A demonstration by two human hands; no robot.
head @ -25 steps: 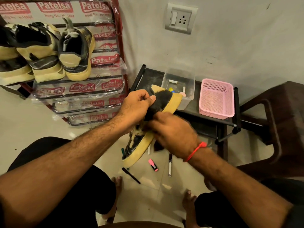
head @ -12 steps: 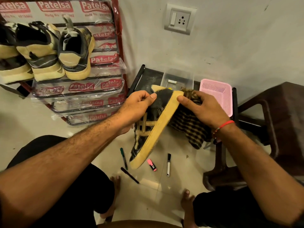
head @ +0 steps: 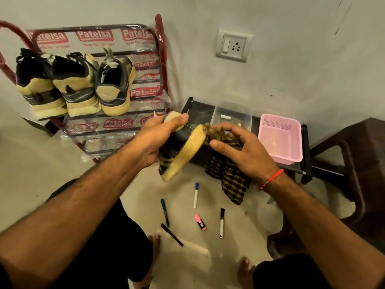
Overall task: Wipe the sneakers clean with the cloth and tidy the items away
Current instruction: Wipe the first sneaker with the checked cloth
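My left hand [head: 160, 140] grips a black sneaker with a yellow sole [head: 185, 153] by its heel, tilted with the toe pointing down. My right hand [head: 239, 151] holds a dark checked cloth [head: 229, 176] against the sneaker's sole edge near the heel; the cloth hangs down below my palm. Three more sneakers [head: 77, 86] stand on the top shelf of a red shoe rack [head: 160, 59] at the left. Several markers [head: 195, 195] and a pink highlighter [head: 200, 222] lie on the floor below the shoe.
A low black rack [head: 200, 113] against the wall bears a clear plastic box [head: 231, 113] and a pink basket [head: 279, 138]. A dark brown plastic chair [head: 354, 163] stands at the right. My knees and bare feet frame the floor.
My right hand moved the cloth from the sneaker's middle up to the sole edge near the heel. The view shifted upward, and the sneaker is held a little higher.
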